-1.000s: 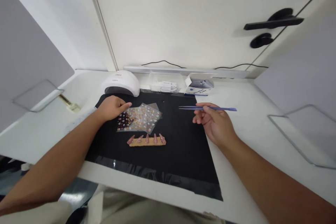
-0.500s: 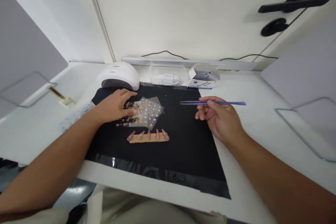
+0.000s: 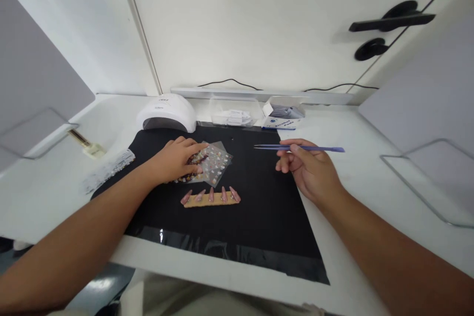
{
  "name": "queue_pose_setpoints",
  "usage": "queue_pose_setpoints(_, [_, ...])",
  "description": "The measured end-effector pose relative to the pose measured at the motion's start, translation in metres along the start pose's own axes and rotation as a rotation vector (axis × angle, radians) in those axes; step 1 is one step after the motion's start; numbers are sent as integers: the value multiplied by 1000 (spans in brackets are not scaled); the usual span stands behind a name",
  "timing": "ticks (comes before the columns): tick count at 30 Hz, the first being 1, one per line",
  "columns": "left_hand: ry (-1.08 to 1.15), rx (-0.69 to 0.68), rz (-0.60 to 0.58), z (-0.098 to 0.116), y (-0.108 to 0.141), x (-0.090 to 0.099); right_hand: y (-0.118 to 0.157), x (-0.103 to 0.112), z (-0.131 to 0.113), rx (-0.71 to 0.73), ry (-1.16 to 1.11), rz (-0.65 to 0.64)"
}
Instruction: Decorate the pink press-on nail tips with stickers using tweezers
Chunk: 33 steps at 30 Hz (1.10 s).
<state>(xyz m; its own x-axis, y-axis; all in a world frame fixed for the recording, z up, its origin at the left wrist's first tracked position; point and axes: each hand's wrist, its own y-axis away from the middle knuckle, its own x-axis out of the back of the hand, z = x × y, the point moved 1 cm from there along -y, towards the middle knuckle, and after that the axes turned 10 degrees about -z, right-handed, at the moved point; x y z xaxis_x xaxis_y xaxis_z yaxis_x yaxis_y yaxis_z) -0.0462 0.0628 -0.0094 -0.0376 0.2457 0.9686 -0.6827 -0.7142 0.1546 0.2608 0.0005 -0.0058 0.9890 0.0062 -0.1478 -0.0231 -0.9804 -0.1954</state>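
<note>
Purple tweezers (image 3: 314,148) are pinched in my right hand (image 3: 309,165), tips pointing left over the black mat (image 3: 259,227). My left hand (image 3: 179,158) lies palm down with fingers apart on several clear sticker sheets (image 3: 218,160), which carry small white, orange and dark motifs. Its palm and fingers cover part of them. Nearer to me, a tan strip (image 3: 211,200) rests on the mat with several pink pointed nail tips (image 3: 211,194) standing along it.
A white nail lamp (image 3: 166,111), a clear tray (image 3: 237,111) with white packets and an alcohol pad box (image 3: 283,118) line the back. At left are a bottle with a gold part (image 3: 87,145) and patterned sheets (image 3: 109,170). A metal loop (image 3: 418,187) is at right.
My left hand has slid right, further over the sticker sheets, uncovering more of the patterned sheets at left. The camera view has shifted slightly. My right hand still holds the tweezers.
</note>
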Motion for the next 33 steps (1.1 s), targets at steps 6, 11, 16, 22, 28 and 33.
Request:
queue_pose_setpoints(6, [-2, 34, 18, -4, 7, 1, 1, 1, -1, 6, 13, -1])
queue_pose_setpoints(11, [-11, 62, -23, -10, 11, -2, 1, 1, -2, -1, 35, -12])
queue_pose_setpoints(16, [-2, 43, -39, -14, 8, 0, 2, 1, -1, -2, 50, -20])
queue_pose_setpoints(22, [29, -2, -22, -16, 9, 2, 2, 1, -1, -6, 42, -13])
queue_pose_setpoints(28, [80, -50, -14, -14, 10, 4, 1, -1, -2, -9, 36, -12])
queue_pose_setpoints(33, [108, -99, 0, -14, 13, 8, 1, 0, -2, -16, 42, -12])
